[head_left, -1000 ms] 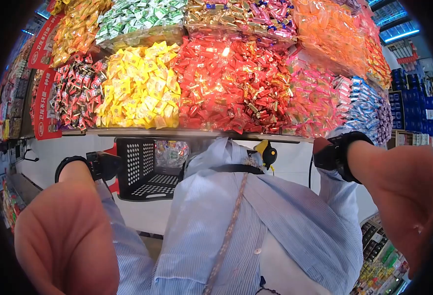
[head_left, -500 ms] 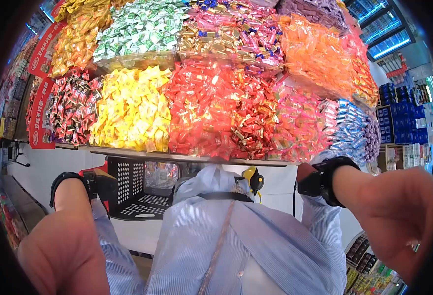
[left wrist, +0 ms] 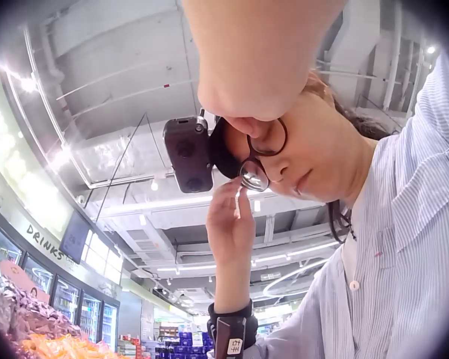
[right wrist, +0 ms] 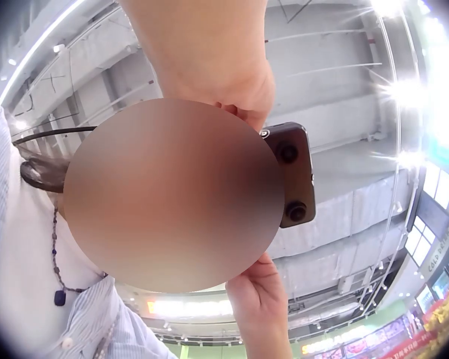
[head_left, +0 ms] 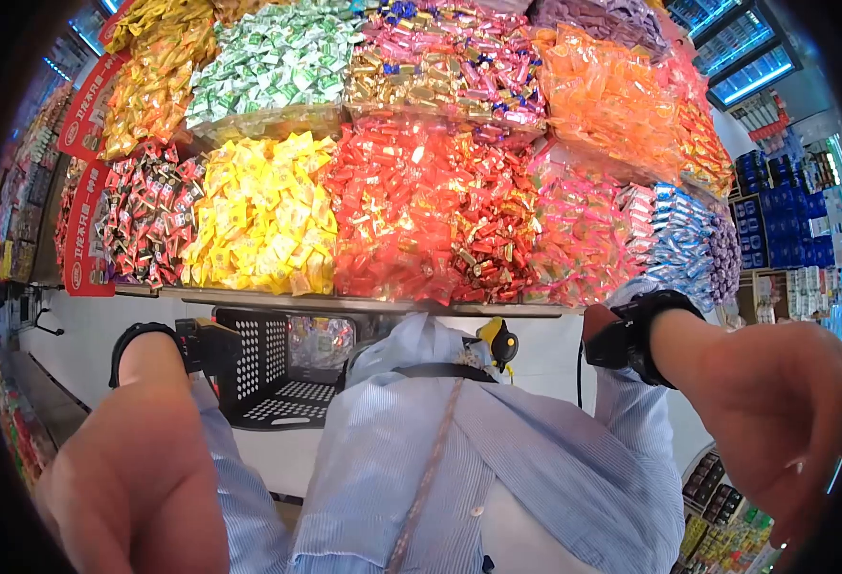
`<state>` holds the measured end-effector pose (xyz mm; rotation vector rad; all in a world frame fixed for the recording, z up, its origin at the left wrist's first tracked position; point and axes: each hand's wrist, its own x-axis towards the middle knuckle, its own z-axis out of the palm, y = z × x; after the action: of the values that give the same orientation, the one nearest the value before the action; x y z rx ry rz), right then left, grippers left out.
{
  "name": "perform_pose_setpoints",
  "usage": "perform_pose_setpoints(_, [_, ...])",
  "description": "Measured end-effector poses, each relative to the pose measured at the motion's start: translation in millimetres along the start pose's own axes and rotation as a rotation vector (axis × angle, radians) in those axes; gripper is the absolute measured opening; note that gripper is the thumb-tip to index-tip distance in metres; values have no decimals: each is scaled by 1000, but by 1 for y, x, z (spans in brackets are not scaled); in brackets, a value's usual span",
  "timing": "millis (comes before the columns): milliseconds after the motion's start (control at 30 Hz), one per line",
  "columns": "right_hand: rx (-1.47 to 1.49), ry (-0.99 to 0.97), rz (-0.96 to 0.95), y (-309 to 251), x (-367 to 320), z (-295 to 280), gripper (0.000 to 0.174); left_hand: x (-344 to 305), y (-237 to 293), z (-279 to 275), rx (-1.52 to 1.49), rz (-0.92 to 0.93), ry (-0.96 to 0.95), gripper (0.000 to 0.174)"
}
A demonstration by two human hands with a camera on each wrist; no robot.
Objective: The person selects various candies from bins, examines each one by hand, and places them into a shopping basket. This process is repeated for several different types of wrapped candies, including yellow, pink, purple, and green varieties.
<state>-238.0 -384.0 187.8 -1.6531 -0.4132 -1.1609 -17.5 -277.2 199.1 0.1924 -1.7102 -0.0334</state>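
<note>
Both hands are raised to the person's face. In the head view the left hand (head_left: 144, 469) is large at the lower left, and the right hand (head_left: 775, 411) is at the right edge; fingertips are hidden. The left wrist view has the left hand (left wrist: 262, 60) in front of the glasses (left wrist: 254, 173), beside a head-worn camera (left wrist: 188, 155). Below, the right hand's (left wrist: 232, 224) fingertips meet the glasses' rim; whether they pinch it is unclear. In the right wrist view the right hand (right wrist: 217, 67) is by the camera (right wrist: 295, 176), the left hand (right wrist: 258, 299) below.
Heaped wrapped candies, yellow (head_left: 268, 215), red (head_left: 392, 210) and orange (head_left: 603, 96), fill a tiered display in front. Its front ledge (head_left: 364, 305) runs across the view. Beneath it are a black perforated basket (head_left: 287, 407) and a yellow-black object (head_left: 499, 342). Shelves stand at the right.
The head view has tilted up and shifted slightly, so the candy display sits lower and more upper candy shows. Both hands remain raised, in nearly the same places.
</note>
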Motion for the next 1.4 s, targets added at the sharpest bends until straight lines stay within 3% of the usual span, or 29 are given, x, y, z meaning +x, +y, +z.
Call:
perform_pose_setpoints(100, [28, 51, -5, 3, 1, 0, 20, 0, 0, -1, -22, -14, 97, 10])
perform_pose_setpoints(233, [61, 259, 111, 21, -16, -4, 20, -18, -1, 0, -96, -149, 396, 11])
perform_pose_setpoints(267, [54, 317, 215, 33, -27, -6, 20, -30, -7, 0, -92, -237, 452, 11])
perform_pose_setpoints(333, [-42, 336, 554, 69, -61, -19, 19, -65, -36, -4, 26, -489, 294, 20])
perform_pose_setpoints(367, [57, 411, 678, 89, -79, -18, 18, -87, -49, -3, 204, -633, 248, 15])
perform_pose_setpoints(433, [248, 585, 957, 123, -127, -21, 19, -132, -75, 4, 158, -992, 229, 13])
perform_pose_setpoints(500, [383, 691, 1023, 143, -169, -23, 20, -187, -96, 11, 28, -1240, 367, 14])
perform_pose_setpoints(600, [440, 816, 1081, 149, -199, -26, 20, -260, -108, 16, 69, -1348, 328, 15])
perform_pose_setpoints(700, [441, 863, 1094, 141, -209, -29, 21, -275, -101, 21, -22, -1490, 435, 16])
perform_pose_setpoints(900, [484, 896, 1113, 138, -230, -35, 17, -287, -94, 38, -2, -1563, 592, 16])
perform_pose_setpoints(1100, [584, 621, 1215, 147, -208, -6, 18, -299, -59, 47, -33, -1636, 908, 18])
perform_pose_setpoints(1200, [731, 476, 1271, 160, -199, 19, 19, -310, -25, 37, -9, -1576, 1192, 17])
perform_pose_setpoints(1267, [768, 408, 1339, 169, -195, 37, 19, -324, 1, 29, -37, -1432, 1419, 16])
perform_pose_setpoints(1400, [820, 227, 1406, 180, -192, 76, 19, -367, 62, 13, 65, -1348, 1634, 19])
